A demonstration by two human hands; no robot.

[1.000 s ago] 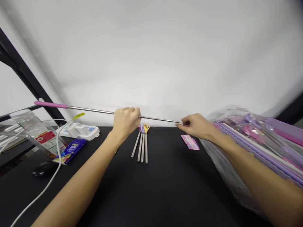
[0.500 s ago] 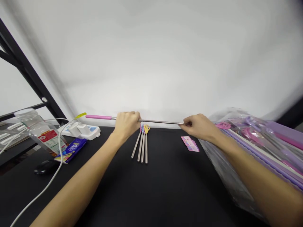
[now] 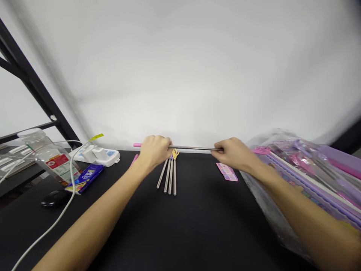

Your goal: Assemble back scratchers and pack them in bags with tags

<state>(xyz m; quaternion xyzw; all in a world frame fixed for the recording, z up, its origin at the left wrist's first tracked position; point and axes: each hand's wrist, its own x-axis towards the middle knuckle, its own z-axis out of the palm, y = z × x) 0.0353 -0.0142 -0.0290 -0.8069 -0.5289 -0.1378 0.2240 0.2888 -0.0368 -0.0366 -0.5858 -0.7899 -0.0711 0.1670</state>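
In front of the wall, both hands hold a thin metal back scratcher (image 3: 193, 148) roughly level. My left hand (image 3: 156, 150) is closed around it near the pink handle, whose end pokes out to the left. My right hand (image 3: 230, 150) pinches the metal rod farther right. A pink claw-shaped head (image 3: 261, 150) shows past the right wrist; its join to the rod is hidden. Below and between the hands, several back scratchers (image 3: 170, 177) with metal stems lie side by side, one with a yellow claw head (image 3: 175, 153). Another pink piece (image 3: 134, 159) peeks out behind my left wrist.
On the black table (image 3: 180, 229) lies a pink card (image 3: 227, 172). Plastic-wrapped purple and pink goods (image 3: 318, 169) fill the right. At left are a power strip (image 3: 108, 156), blue packet (image 3: 88, 177), clear jar (image 3: 56, 162), black mouse (image 3: 56, 198) and white cable (image 3: 60, 222).
The pink handle has slid right toward my left hand, so much less of it sticks out. My hands have come slightly closer together. The pink claw head has shifted a little left.
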